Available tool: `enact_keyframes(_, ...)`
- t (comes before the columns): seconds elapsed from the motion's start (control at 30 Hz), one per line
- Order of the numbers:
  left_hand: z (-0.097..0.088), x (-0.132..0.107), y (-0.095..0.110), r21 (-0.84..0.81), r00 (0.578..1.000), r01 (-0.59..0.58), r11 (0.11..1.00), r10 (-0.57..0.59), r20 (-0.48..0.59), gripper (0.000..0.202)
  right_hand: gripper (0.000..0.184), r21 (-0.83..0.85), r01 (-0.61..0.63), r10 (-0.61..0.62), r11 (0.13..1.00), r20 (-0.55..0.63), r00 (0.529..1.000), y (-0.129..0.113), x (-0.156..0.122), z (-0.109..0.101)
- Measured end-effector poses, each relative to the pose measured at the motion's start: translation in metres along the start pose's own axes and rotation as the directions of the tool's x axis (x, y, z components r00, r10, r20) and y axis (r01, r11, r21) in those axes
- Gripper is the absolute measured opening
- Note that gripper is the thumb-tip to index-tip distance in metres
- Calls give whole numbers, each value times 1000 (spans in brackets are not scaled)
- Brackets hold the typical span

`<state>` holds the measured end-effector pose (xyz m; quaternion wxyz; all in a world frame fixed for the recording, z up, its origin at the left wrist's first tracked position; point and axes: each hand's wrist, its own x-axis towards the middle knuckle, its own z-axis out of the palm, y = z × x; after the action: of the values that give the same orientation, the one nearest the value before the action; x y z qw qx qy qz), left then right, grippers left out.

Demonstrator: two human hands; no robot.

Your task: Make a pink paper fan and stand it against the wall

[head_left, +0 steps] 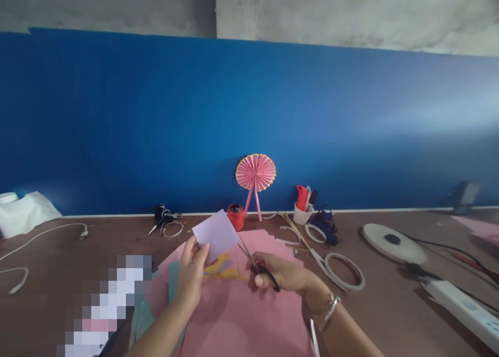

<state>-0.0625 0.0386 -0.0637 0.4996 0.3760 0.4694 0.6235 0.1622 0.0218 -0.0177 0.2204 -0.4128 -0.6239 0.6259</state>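
My left hand [191, 271] pinches a light purple sheet of paper [217, 234] by its lower edge, thumb in front. In my right hand [275, 274] are scissors [265, 275] with dark handles, their blades parted and pointing up and left. The blade tips are close to the right corner of the purple paper; I cannot tell whether they touch it. Beneath both hands lie several pink sheets [245, 320], with a yellow patterned piece [222, 265] on them and light blue paper [173, 281] at the left.
A pleated pink paper fan [255, 173] leans against the blue partition [156, 118]. Near it stand a red round container [235, 217] and a white pen cup [302, 213]. Keys [164, 219] lie left. A white round device [393, 242] and a power strip [460, 307] are at right.
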Motion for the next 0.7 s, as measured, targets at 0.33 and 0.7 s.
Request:
enact_keyframes(0.33, 3, -3, 1, 16, 1000, -11, 1000, 11, -7, 47, 34, -74, 4, -18, 997, -191, 981, 12, 17, 14)
enact_keyframes(0.7, 4, -5, 1, 56, 1000, -20, 998, 21, -23, 47, 37, -113, -34, 8, 993, -227, 974, 8, 20, 19)
